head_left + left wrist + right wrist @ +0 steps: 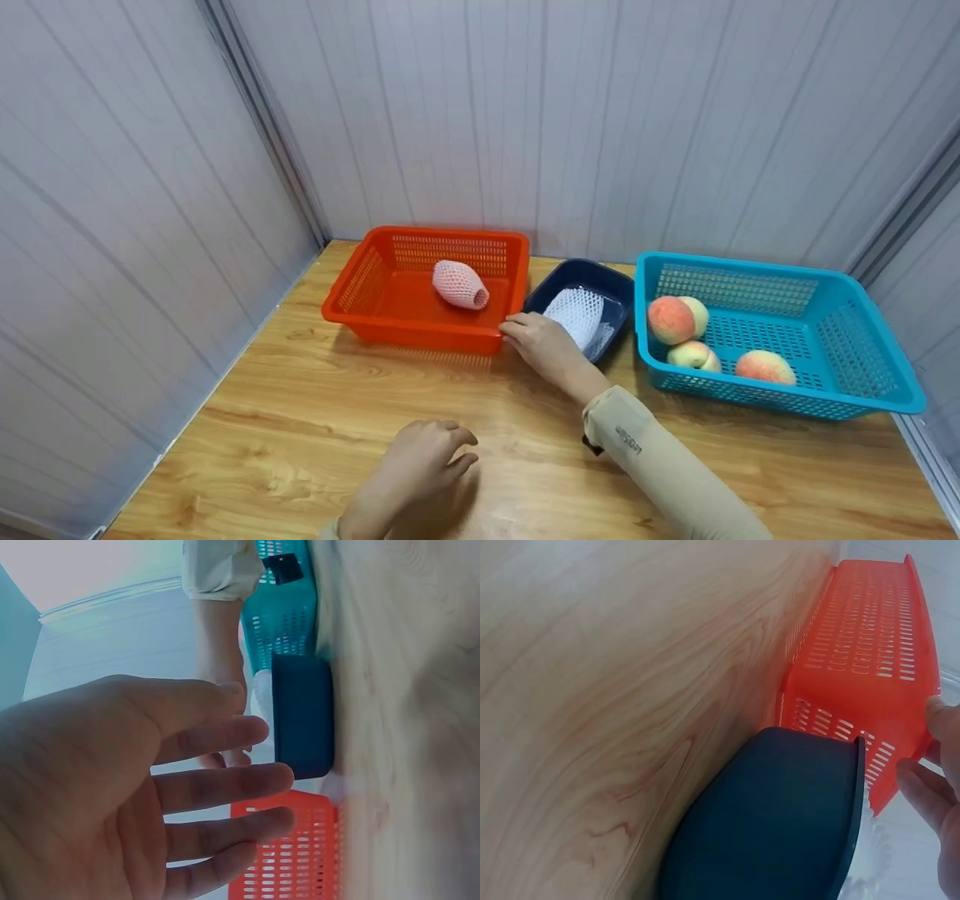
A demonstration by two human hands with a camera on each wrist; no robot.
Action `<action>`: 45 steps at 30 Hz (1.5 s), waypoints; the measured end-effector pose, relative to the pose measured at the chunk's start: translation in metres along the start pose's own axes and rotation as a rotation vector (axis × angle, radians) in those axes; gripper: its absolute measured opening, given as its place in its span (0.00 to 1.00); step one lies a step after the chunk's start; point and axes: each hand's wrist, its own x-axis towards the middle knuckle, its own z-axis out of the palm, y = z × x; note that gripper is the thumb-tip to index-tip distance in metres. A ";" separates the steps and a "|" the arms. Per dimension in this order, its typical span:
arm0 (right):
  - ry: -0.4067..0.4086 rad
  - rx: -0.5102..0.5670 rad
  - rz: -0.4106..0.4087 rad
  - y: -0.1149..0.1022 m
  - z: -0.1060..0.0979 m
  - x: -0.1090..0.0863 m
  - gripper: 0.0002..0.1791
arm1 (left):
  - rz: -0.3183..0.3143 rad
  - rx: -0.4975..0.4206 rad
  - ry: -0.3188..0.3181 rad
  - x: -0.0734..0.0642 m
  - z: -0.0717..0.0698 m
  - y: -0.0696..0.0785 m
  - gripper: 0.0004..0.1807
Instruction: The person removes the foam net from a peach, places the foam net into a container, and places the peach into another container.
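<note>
My right hand (551, 351) pinches the rim of the orange-red basket (412, 335) at its near right corner. In the right wrist view, the thumb and fingers (928, 799) lie on either side of that corner. Inside the basket, a peach in a white foam net (459, 285) lies on its side. Under and beside the right forearm, a dark blue tray (585, 268) contains white foam nets (576, 315). My left hand (421, 466) hovers over the table front with its fingers loosely spread, holding nothing; its palm shows in the left wrist view.
On the right stands a turquoise basket (772, 401) with several peaches (671, 321) gathered mostly at its left end. The dark tray stands between the two baskets. Behind them rises a panelled wall (480, 135), and side walls flank the wooden table (300, 420).
</note>
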 end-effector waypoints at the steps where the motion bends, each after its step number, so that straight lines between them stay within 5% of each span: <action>1: -0.008 -0.001 -0.001 0.000 0.000 0.001 0.08 | 0.009 -0.003 0.011 0.002 -0.002 -0.002 0.08; 6: -0.016 -0.005 0.009 -0.001 -0.003 0.003 0.08 | 0.007 -0.081 0.040 0.015 -0.015 -0.013 0.08; 13: -0.074 0.020 0.033 -0.006 -0.007 0.008 0.06 | -0.072 -0.127 0.074 0.040 -0.037 -0.037 0.09; 18: -0.111 0.022 0.089 -0.008 -0.011 0.015 0.06 | -0.175 -0.057 0.201 0.071 -0.048 -0.055 0.08; 21: -0.141 0.017 0.110 -0.009 -0.013 0.019 0.06 | -0.260 -0.028 0.207 0.091 -0.054 -0.065 0.09; 25: -0.174 -0.009 0.117 -0.012 -0.013 0.023 0.03 | -0.348 -0.028 0.102 0.118 -0.057 -0.080 0.14; 32: -0.231 -0.010 0.135 -0.013 -0.015 0.021 0.03 | -0.436 -0.015 -0.172 0.164 -0.053 -0.106 0.31; 38: -0.236 -0.004 0.170 -0.011 -0.018 0.024 0.05 | -0.471 -0.016 -0.258 0.200 -0.049 -0.125 0.35; 45: -0.278 -0.014 0.166 -0.013 -0.018 0.025 0.04 | -0.545 0.008 -0.329 0.215 -0.046 -0.136 0.48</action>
